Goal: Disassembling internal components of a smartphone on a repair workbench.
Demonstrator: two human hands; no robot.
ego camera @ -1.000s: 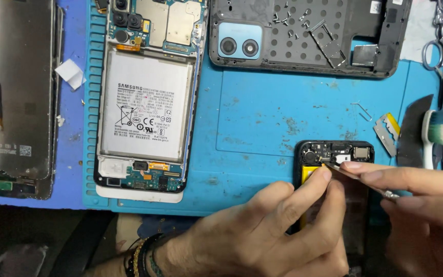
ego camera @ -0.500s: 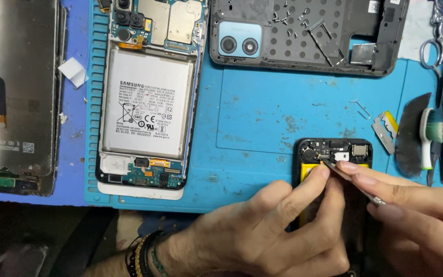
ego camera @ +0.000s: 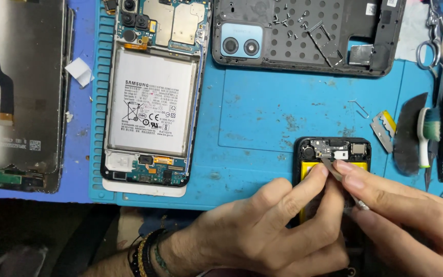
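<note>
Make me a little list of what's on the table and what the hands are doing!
Surface: blue work mat
Left hand: steadies a small opened phone, fingertips at its yellow part
Right hand: holds a thin metal tool, tip on the small phone's circuit board
Middle: bigger opened phone showing a white battery
Top: black back cover with loose screws lying in it
Left: detached screen panel
Right edge: razor blade, scissors, brush

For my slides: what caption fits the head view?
Both hands work a thin metal tool into an opened black phone.
</note>
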